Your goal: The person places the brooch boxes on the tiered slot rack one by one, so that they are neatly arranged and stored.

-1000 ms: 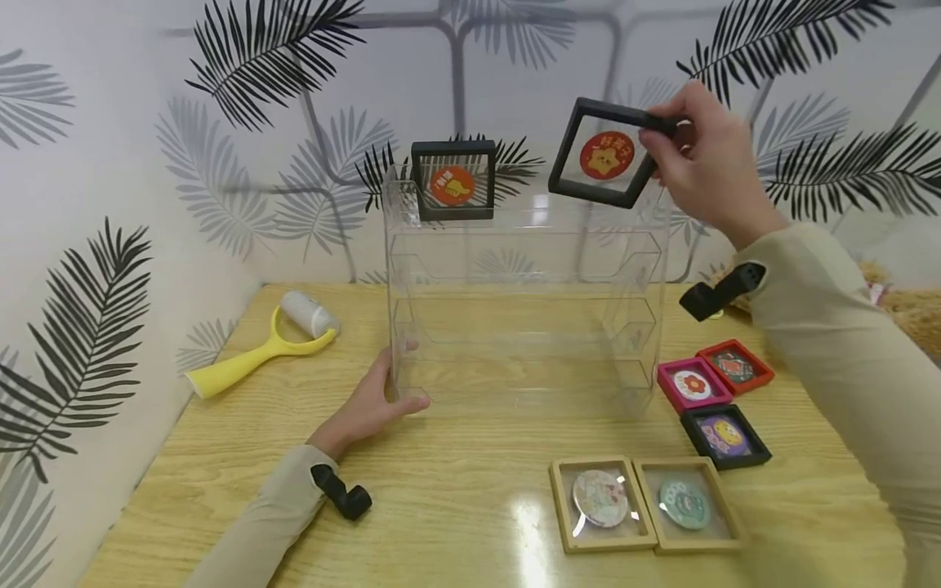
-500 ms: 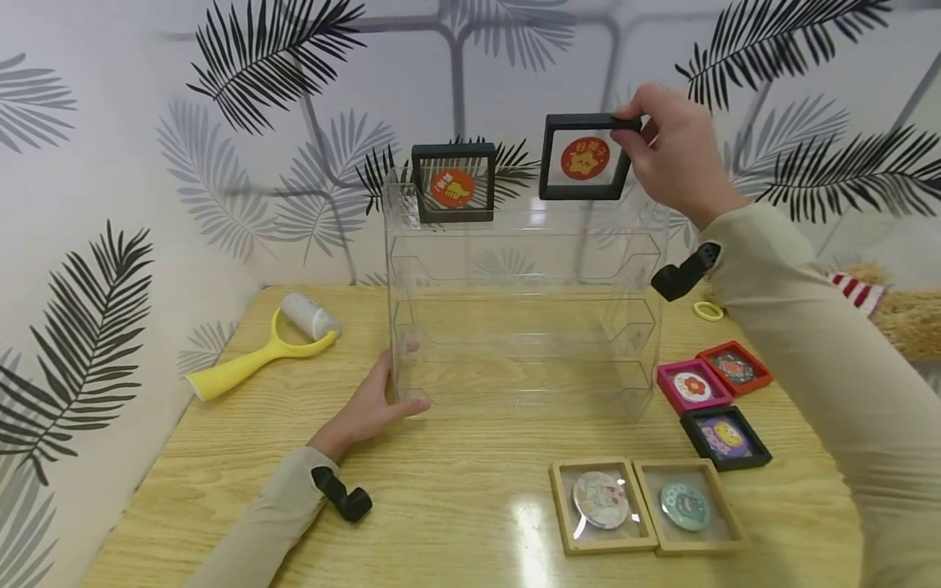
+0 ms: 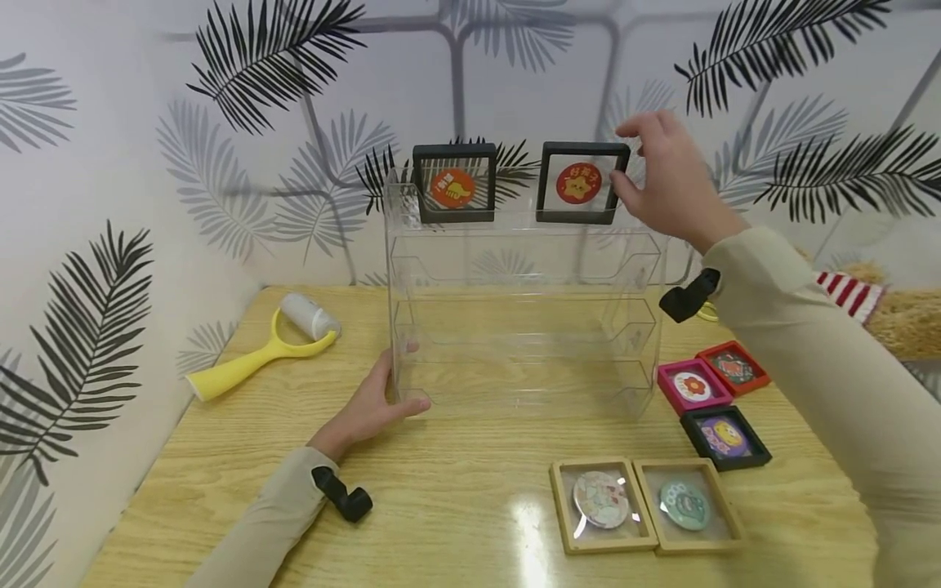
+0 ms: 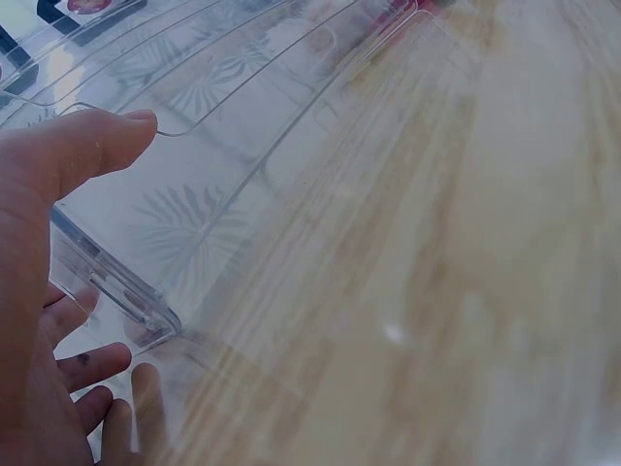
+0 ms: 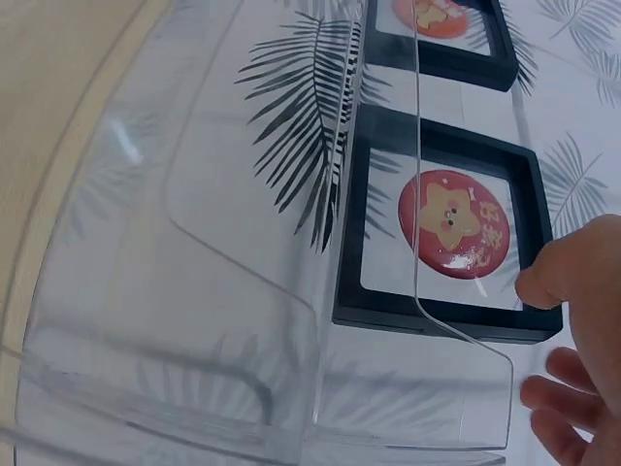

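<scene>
A clear acrylic tiered rack (image 3: 525,318) stands upright on the table. My left hand (image 3: 367,412) holds its lower left side, thumb in front and fingers round the side panel; the thumb (image 4: 97,146) shows large in the left wrist view. In the top tier stands a black display frame (image 3: 584,149) with a red star badge, its lower edge behind the clear front lip. At this frame's right side is my right hand (image 3: 672,180), thumb touching the edge and fingers spread away from it. Another black frame (image 3: 454,150) with an orange badge stands left in the same tier.
Right of the rack lie a pink frame (image 3: 693,384), a red frame (image 3: 735,367) and a black frame (image 3: 725,438). Two wooden frames (image 3: 603,543) lie side by side in front. A yellow-handled lint roller (image 3: 257,355) lies left; a plush toy (image 3: 912,318) is far right.
My right hand has brought the star-badge frame left, straightened it and lowered it into the top tier, then loosened its fingers from it. My left hand has stayed on the rack.
</scene>
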The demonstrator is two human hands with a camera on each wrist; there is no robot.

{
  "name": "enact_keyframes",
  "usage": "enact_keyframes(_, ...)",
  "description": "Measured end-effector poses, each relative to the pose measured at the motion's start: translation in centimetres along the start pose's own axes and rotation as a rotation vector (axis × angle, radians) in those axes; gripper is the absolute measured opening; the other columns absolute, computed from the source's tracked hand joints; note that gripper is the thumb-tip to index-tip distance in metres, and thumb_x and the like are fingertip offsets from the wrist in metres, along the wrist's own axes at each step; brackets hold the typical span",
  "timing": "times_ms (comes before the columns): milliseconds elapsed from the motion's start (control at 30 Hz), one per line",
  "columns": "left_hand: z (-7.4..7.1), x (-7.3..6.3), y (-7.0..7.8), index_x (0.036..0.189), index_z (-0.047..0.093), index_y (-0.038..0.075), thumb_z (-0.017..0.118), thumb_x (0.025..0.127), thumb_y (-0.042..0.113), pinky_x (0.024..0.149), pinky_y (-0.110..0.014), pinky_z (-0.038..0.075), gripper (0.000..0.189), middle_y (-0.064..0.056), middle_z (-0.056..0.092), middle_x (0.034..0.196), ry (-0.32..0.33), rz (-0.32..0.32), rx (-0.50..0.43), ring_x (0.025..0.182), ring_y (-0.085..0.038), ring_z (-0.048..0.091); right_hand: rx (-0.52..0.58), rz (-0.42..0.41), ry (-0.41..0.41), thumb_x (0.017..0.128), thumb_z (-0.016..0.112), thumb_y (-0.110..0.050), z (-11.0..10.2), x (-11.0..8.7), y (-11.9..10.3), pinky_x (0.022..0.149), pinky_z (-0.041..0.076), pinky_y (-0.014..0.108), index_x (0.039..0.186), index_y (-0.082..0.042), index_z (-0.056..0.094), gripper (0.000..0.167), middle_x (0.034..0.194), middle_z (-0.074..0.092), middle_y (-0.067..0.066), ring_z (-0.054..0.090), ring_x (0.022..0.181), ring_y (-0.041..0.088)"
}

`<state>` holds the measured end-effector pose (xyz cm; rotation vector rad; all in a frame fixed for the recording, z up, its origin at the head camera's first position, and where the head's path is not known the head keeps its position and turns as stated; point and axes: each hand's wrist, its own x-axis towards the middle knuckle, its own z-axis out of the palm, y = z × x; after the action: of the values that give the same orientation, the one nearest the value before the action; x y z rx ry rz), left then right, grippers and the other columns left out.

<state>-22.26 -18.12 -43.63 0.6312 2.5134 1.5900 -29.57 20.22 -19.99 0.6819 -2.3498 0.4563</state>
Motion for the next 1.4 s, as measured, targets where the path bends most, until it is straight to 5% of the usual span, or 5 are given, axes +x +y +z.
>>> enact_keyframes(200,0.0,0.0,0.0,0.149,0.027,0.018,0.074,0.085,0.025,0.112,-0.061,0.019,0.080,-0.015,0.024,0.156,-0.008,0.000,-0.003,0.143,-0.036,0.024,-0.020,-0.068,0.178,0.088,0.059,-0.003,-0.3,-2.3,-0.3,0.083,0.034,0.050,0.118,0.014,0.045,0.037,0.113,0.042,0.033,0.040,0.096,0.042)
enact_keyframes(400,0.0,0.1,-0.1,0.149,0.027,0.018,0.073,0.085,0.023,0.113,-0.060,0.019,0.079,-0.014,0.024,0.156,-0.005,-0.010,0.001,0.143,-0.036,0.024,0.090,0.014,0.217,0.087,0.058,0.001,-0.4,-5.5,-1.5,0.081,0.035,0.039,0.118,0.014,0.043,0.036,0.113,0.043,0.030,0.043,0.097,0.039)
enact_keyframes(733,0.0,0.0,0.0,0.149,0.027,0.019,0.074,0.085,0.022,0.112,-0.060,0.020,0.079,-0.015,0.027,0.154,-0.005,-0.005,-0.014,0.142,-0.036,0.026,0.087,-0.073,0.149,0.081,0.065,0.004,1.2,-11.5,-2.9,0.074,0.040,0.044,0.111,0.011,0.057,0.032,0.100,0.062,0.025,0.053,0.080,0.035)
enact_keyframes(1133,-0.1,0.1,-0.1,0.149,0.026,0.022,0.074,0.085,0.025,0.113,-0.059,0.020,0.080,-0.014,0.028,0.154,-0.006,-0.029,0.004,0.142,-0.034,0.027,0.206,-0.078,-0.166,0.075,0.076,0.002,4.4,-19.2,-3.7,0.064,0.048,0.033,0.108,-0.003,0.064,0.035,0.100,0.066,0.009,0.057,0.083,0.020)
enact_keyframes(1400,0.1,0.1,0.0,0.149,0.026,0.021,0.074,0.085,0.023,0.113,-0.060,0.019,0.079,-0.015,0.027,0.155,-0.008,-0.017,-0.004,0.143,-0.036,0.025,0.264,-0.111,-0.172,0.070,0.076,0.003,5.5,-22.3,-3.5,0.092,0.040,0.030,0.106,-0.009,0.066,0.039,0.101,0.066,0.000,0.054,0.095,0.017)
